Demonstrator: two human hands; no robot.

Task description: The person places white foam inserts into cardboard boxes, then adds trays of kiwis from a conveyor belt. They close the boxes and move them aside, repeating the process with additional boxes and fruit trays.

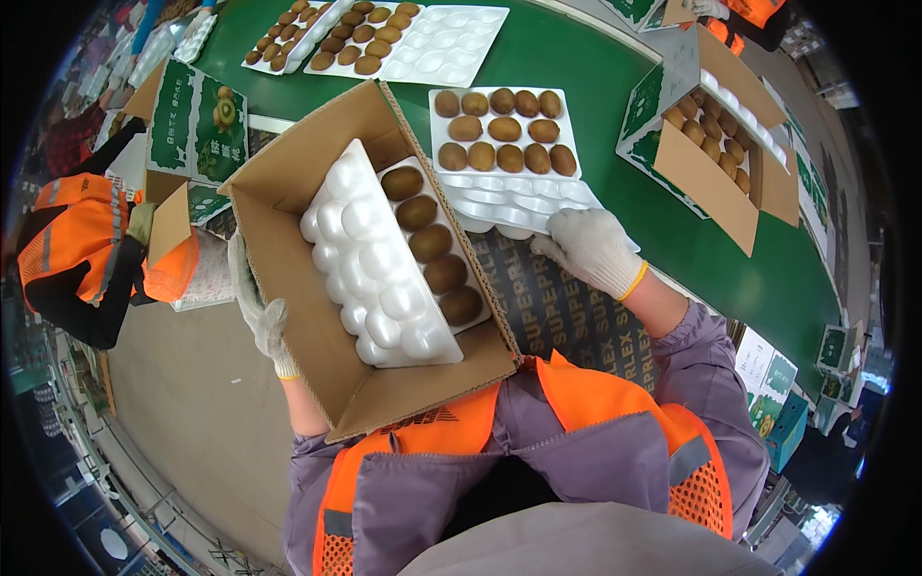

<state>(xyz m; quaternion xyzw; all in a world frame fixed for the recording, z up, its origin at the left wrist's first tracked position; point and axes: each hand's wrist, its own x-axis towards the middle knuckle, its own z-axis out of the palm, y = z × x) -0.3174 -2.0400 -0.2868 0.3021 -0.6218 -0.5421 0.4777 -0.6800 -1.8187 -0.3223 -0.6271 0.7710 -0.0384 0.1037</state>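
My left hand [263, 317], in a white knit glove, holds the left side of an open cardboard box [281, 245] tilted before me. Inside it, kiwifruit [430, 243] sit in a white plastic tray whose dimpled lid [378, 281] stands half folded over them. My right hand [591, 248], gloved too, grips the near edge of the dimpled lid [518, 198] of a second tray. That tray's other half [569, 155] lies flat on the green conveyor belt [619, 101], with rows of kiwifruit in its hollows.
More kiwifruit trays [450, 43] lie at the belt's far side. An open box [709, 137] of kiwifruit stands on the right. At the left a person in an orange vest [79, 230] is beside a green printed box [194, 122]. A dark printed surface [569, 317] lies below my right hand.
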